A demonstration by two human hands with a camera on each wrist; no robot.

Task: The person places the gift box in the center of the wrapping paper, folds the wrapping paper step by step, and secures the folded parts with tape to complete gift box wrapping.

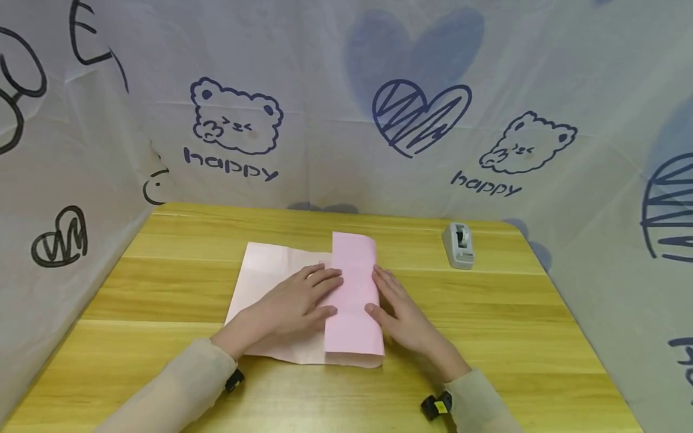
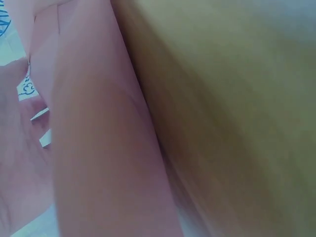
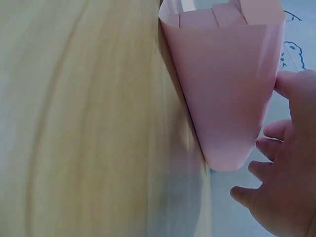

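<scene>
A large sheet of pink paper [image 1: 271, 264] lies on the table, its right part turned over to the left as a deeper pink flap [image 1: 354, 328]. My left hand [image 1: 292, 300] rests across the paler part, fingertips at the flap's left edge. Along the rounded fold on the right, the fingertips and thumb of my right hand [image 1: 403, 316] touch the paper. The fold stands up in a loose curve, seen end-on in the right wrist view as a bulging pink roll [image 3: 222, 89]. In the left wrist view the paper [image 2: 103, 148] hides part of the left hand [image 2: 19, 158].
A grey tape dispenser [image 1: 460, 246] stands at the back right of the wooden table [image 1: 487, 337]. Pale cloth [image 1: 325, 120] with drawn bears and hearts hangs behind the table and at both sides. Black cameras [image 1: 435, 406] are strapped at the wrists.
</scene>
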